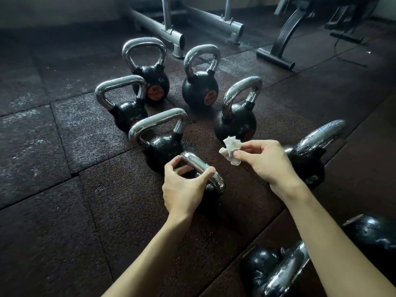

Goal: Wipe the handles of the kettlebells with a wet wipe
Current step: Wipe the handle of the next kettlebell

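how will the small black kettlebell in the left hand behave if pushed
The small black kettlebell with a chrome handle looks solid, probably heavy for its size. It likely won't slide on the dark rubber floor. Polished chrome may slip in the left hand.

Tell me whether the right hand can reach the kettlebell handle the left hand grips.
Probably yes: the right hand, pinching the wet wipe, is beside the kettlebell handle with nothing between, and the left hand leaves part bare.

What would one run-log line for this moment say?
left hand: grips kettlebell handle | right hand: pinches crumpled wet wipe | wipe: not touching handle
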Motion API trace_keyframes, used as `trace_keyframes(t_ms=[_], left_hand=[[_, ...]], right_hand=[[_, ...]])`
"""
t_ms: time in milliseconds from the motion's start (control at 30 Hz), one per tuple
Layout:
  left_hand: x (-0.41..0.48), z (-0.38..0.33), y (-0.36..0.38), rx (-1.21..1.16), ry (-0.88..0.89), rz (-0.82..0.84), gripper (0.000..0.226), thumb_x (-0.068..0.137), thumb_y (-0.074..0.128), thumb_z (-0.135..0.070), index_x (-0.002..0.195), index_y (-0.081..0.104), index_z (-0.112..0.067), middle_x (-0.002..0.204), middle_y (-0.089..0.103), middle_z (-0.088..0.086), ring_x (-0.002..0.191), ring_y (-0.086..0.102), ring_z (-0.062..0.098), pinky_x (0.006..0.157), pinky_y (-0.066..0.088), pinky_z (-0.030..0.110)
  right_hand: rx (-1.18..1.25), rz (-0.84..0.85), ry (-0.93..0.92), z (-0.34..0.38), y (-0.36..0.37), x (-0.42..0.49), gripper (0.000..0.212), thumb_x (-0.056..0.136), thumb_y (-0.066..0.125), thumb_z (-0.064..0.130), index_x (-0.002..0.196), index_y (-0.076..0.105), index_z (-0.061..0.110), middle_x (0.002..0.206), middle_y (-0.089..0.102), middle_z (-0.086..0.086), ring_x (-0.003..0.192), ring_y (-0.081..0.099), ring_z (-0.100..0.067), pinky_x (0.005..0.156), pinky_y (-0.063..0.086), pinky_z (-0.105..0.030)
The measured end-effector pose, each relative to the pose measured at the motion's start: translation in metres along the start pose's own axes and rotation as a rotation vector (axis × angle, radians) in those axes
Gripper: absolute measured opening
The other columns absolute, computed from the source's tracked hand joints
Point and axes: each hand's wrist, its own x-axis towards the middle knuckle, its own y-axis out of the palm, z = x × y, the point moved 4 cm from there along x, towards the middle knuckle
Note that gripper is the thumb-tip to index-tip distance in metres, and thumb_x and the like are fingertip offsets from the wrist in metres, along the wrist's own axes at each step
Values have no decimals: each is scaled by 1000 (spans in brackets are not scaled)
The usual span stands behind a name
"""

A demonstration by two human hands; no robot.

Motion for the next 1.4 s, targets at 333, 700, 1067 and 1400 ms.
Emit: trace_keyframes(t_ms=[333, 700, 1067, 1400], left_hand=[[0, 16, -56, -164, -12, 189, 79, 59, 99, -27, 131, 66, -27, 104, 80, -8, 99, 75, 5, 91, 58, 26], [3, 38, -93, -93, -12, 278, 74, 59, 95, -29, 127, 66, -34, 105, 79, -16, 90, 71, -4, 86, 46, 23], [17, 56, -108, -133, -56, 304, 89, 50, 102, -42, 130, 65, -37, 110, 79, -9, 77, 47, 19, 80, 51, 31], [20, 57, -110, -134, -69, 295, 85, 53, 102, -39, 129, 65, -37, 108, 80, -8, 94, 65, 16, 84, 48, 29]], right_hand=[[-304, 187, -91, 10, 58, 11, 6, 88, 76, 28, 93, 79, 28, 84, 75, 13, 81, 69, 0, 64, 45, -8], [-463, 335, -211, -2, 149, 14, 9, 89, 74, 31, 93, 69, 24, 91, 75, 1, 88, 70, -20, 83, 58, -40], [-261, 439, -265, 11, 164, 15, 22, 89, 78, 39, 107, 83, 26, 102, 78, 7, 95, 68, -1, 90, 53, -21], [-231, 602, -358, 30, 158, 10, 12, 82, 84, 34, 92, 84, 28, 81, 75, 3, 60, 53, -5, 60, 42, -21]])
